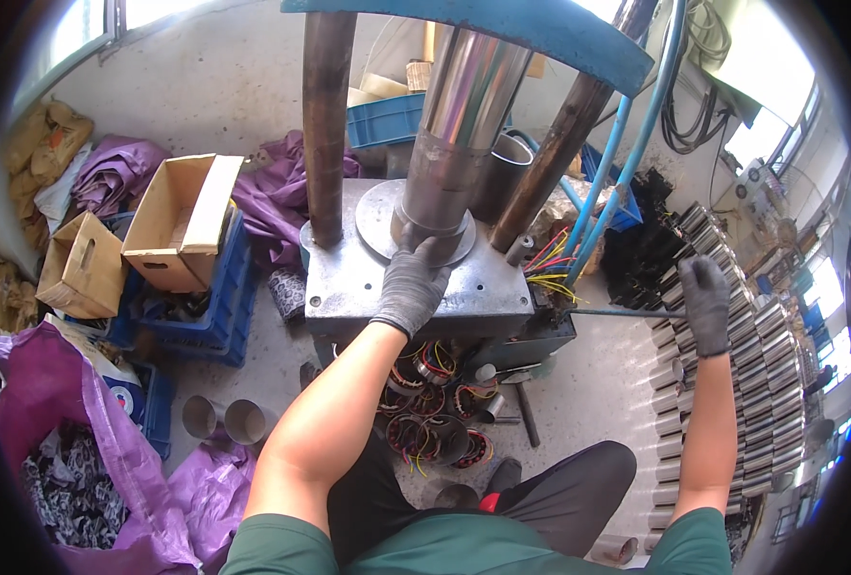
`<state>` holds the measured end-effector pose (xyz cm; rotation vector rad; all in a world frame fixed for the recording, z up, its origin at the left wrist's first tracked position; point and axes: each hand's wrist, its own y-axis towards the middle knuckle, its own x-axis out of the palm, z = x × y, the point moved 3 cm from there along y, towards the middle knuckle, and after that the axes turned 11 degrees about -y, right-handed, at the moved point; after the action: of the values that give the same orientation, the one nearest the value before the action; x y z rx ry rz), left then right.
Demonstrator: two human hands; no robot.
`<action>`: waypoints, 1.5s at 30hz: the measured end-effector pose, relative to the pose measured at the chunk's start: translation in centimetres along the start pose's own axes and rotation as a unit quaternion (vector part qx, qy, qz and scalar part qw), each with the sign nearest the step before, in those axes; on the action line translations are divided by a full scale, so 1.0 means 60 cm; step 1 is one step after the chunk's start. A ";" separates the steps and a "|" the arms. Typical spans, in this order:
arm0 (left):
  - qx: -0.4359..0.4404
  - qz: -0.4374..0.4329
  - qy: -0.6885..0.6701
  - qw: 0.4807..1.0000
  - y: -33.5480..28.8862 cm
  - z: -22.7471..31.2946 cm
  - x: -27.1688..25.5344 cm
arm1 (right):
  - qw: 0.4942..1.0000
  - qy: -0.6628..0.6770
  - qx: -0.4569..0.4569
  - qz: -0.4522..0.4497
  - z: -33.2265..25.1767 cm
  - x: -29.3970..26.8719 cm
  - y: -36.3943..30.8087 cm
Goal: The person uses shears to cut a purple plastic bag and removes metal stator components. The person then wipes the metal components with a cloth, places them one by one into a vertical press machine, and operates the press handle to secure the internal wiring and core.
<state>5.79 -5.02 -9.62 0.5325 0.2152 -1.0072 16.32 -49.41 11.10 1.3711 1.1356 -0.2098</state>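
Observation:
My left hand (412, 289), in a grey glove, reaches to the press plate (416, 299). Its fingers are stretched out and rest against the lower part of a metal cylinder (435, 206), which stands upright on a round disc (372, 222) under the shiny press ram (473, 86). The fingertips touch the cylinder's front and do not wrap round it. Out to the right, my right hand (705, 305), gloved too, is closed at the end of a thin lever rod (627, 312) that runs sideways from the press.
Wound stator cores (430, 412) with coloured wires lie on the floor below the plate, beside a hammer (528, 412). Rows of metal sleeves (732, 412) fill the right side. Blue crates (205, 331), cardboard boxes (181, 220) and purple sacks (90, 412) stand left. Two press columns (326, 125) flank the ram.

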 end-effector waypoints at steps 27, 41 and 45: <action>0.022 0.013 0.028 0.999 -0.001 -0.008 -0.002 | 0.942 -0.059 -0.029 -0.330 -0.084 -0.044 -0.322; 0.041 0.021 0.012 0.999 0.002 -0.037 0.012 | 0.950 -0.104 -0.047 -0.291 -0.073 -0.037 -0.332; 0.025 0.014 0.031 0.999 0.000 -0.025 0.009 | 0.949 -0.120 -0.047 -0.288 -0.077 -0.038 -0.331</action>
<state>6.19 -4.61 -11.11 0.6117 0.2377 -0.9722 -1.13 -52.00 0.67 0.8717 1.2944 -0.7156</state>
